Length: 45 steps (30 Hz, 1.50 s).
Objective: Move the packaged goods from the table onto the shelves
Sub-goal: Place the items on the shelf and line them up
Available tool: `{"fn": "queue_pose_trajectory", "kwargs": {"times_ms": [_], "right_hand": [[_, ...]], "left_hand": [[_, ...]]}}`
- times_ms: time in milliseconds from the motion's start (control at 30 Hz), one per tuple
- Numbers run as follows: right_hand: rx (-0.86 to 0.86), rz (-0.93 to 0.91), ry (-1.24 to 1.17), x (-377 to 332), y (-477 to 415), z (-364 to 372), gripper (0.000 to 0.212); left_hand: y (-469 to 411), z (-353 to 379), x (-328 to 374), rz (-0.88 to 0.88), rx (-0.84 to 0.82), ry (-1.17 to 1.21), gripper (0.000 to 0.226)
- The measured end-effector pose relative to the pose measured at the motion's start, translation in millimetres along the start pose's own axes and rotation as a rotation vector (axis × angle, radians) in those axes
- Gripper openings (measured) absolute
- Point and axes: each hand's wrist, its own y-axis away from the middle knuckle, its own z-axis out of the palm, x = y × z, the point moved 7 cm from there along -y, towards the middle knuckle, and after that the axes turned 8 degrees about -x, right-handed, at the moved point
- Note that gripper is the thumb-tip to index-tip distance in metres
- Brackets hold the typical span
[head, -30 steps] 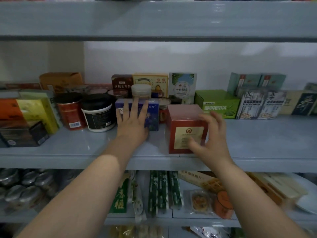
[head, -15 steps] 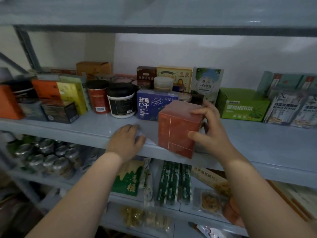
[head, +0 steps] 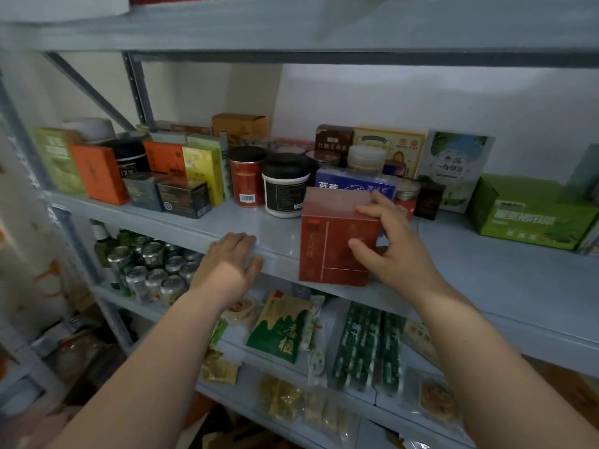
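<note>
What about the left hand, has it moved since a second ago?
Yes. The left hand drew back from the blue rectangular cardboard box to the front edge of the grey metal shelf.
</note>
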Motion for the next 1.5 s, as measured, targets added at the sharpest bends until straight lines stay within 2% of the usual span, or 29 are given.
{"fn": "queue_pose_trajectory", "kwargs": {"times_ms": [300,500,733,1033,1167,1333,1500], "right_hand": [[-0.068,-0.062,0.151,-40,-61,83,0.070],[-0.081,-0.047,0.254,-59,-104,123,0.069],[-0.061,-0.036,0.351,-63,-144,153,0.071],[-0.053,0.000,0.382,-64,-157,173,0.080],[-0.085,-0.037,0.500,-66,-143,164,0.083],[-0.010,-0.067,0.625,-49,-93,130,0.077],[0.033,0.061,0.744,0,-21,92,0.077]], "left_hand": [[-3,9,-62,-0.033,-0.066,-0.164,0.076],[7,-17,-82,-0.072,0.043,-0.192,0.080],[10,-33,-98,-0.077,0.078,-0.226,0.079],[6,-50,-96,0.031,0.120,-0.234,0.076],[3,-49,-82,0.102,0.166,-0.240,0.076],[-4,-44,-27,0.304,0.262,-0.196,0.073],[-7,-13,45,0.509,0.255,-0.130,0.069]]}}
